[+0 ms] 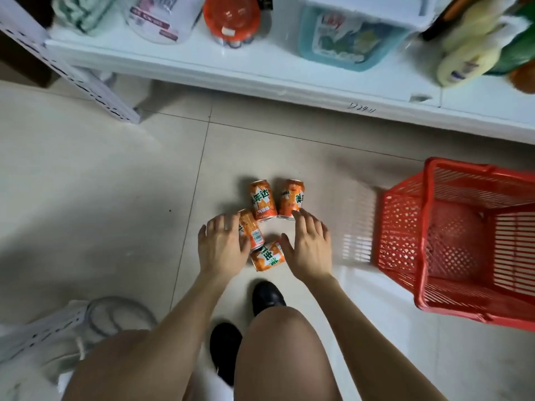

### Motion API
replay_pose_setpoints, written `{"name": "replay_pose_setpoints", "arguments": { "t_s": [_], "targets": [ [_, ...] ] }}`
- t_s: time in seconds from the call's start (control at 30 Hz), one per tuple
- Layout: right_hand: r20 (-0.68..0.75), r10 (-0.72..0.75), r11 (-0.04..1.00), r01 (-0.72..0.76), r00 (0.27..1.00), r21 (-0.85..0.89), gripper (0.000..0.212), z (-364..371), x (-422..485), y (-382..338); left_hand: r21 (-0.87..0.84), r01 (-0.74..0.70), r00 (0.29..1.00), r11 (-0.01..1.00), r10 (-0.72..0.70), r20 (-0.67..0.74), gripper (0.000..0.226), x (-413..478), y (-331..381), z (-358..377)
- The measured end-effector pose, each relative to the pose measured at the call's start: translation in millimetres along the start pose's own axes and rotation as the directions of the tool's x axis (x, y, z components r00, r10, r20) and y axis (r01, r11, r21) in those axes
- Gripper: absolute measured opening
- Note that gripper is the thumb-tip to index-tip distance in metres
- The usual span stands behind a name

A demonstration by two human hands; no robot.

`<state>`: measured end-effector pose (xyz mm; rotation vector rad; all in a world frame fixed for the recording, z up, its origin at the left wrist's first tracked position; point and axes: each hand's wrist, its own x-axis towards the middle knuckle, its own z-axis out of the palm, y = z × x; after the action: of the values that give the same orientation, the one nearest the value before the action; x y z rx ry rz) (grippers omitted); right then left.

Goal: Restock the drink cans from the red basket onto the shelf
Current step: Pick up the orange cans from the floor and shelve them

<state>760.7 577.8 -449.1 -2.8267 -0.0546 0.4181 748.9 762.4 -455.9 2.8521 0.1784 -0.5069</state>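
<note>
Left hand (221, 244) against left can (251, 233), right hand (309, 241) beside nearest can (267, 256)

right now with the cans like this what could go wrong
1. The cans seem to lie on their sides on bare tile; the left hand or right hand could set one rolling.
2. Scooping all four at once, one may slip.
3. The black shoe is close and could kick one.

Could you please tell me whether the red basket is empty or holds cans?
Empty: the red basket shows only bare mesh inside, with no can in it; four orange cans sit outside on the floor.
</note>
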Motion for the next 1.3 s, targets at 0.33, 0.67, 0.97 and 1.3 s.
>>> {"name": "replay_pose_setpoints", "arguments": {
  "t_s": [0.33,0.67,0.97,1.3],
  "targets": [
    [0.041,0.002,0.995,-0.006,0.999,0.103,0.062,107,57,18,-0.264,0.175,0.984,0.949,-0.157,0.087,0.077,37,-23,115],
    [0.033,-0.074,0.961,0.062,0.997,0.271,0.065,137,96,9,-0.629,0.332,0.940,0.703,-0.300,0.160,0.097,37,-19,144],
    [0.166,-0.051,0.941,-0.008,0.985,0.339,0.085,140,122,-3,-0.769,0.428,0.903,0.475,-0.264,0.340,0.112,47,-42,152],
    [0.302,0.080,0.786,-0.246,0.950,0.566,0.083,144,136,1,-0.817,0.519,0.852,0.252,-0.235,0.469,0.078,59,-57,150]
  ]
}}
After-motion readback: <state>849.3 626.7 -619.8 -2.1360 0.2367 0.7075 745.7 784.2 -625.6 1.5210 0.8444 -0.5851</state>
